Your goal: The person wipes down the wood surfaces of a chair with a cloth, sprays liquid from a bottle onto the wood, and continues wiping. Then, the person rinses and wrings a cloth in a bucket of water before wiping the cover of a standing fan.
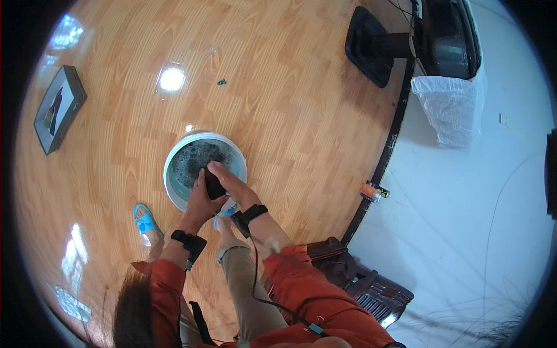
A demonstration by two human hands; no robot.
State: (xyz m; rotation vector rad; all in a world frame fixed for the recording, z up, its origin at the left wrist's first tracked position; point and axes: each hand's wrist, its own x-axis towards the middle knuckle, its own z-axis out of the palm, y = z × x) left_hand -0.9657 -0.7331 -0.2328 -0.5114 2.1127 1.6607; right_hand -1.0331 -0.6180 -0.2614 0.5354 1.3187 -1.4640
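Note:
A white round bucket (166, 168) stands on the floor in front of me, holding cloudy grey water (194, 159) with foam on it. Over its near right part, both my hands are closed on a small black bundle (214, 187), perhaps a cloth; its exact kind does not show. My left hand (200, 204) grips it from the left and below. From the right and above, my right hand (231, 178) wraps round it. The fingers partly cover the bundle and one another.
A grey framed picture (74, 113) lies at the far left. To the right are a black stand base (365, 49), a white plastic-wrapped item (449, 98) and a small orange container (369, 191) by the wall. Dark wooden furniture (377, 290) sits near my right arm.

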